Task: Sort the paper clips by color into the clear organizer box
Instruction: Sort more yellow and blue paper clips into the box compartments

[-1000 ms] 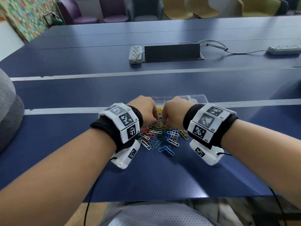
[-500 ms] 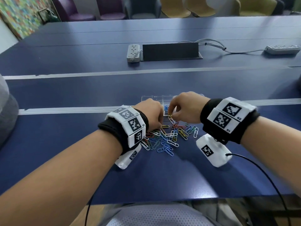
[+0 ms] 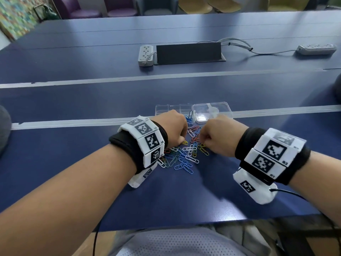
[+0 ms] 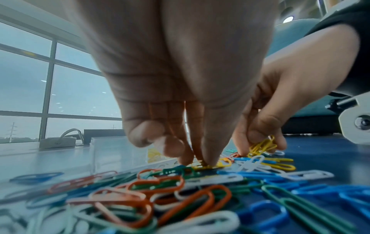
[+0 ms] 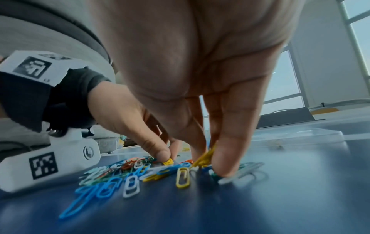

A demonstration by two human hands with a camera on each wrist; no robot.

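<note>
The white bands on my wrists carried black-and-white square codes; beside them I could make out only small marks like "L4" and "R2", too small to be sure of. Both my forearms reached forward over the blue bench (image 3: 184, 200), knuckles up, fingers pointed down into the heap of paper clips (image 3: 181, 156).

My left hand (image 3: 172, 129) had its thumb and fingertips (image 4: 208, 156) pressed together on a yellow clip (image 4: 206, 166) lying at the far edge of the heap, still flat on the bench. My right hand (image 3: 217, 135) pinched a small bunch of yellow clips (image 4: 262, 146) between thumb and fingers, its fingertips (image 5: 224, 161) down among the clips.

The loose clips, blue, green, orange, white and yellow, lay scattered between and just in front of my wrists. The clear organizer box (image 3: 173, 109) sat just beyond my knuckles with its lid (image 3: 212, 111) folded open to the right; blue clips (image 3: 189, 118) lay in one compartment, and the left wrist view showed yellow ones behind its wall.
</note>
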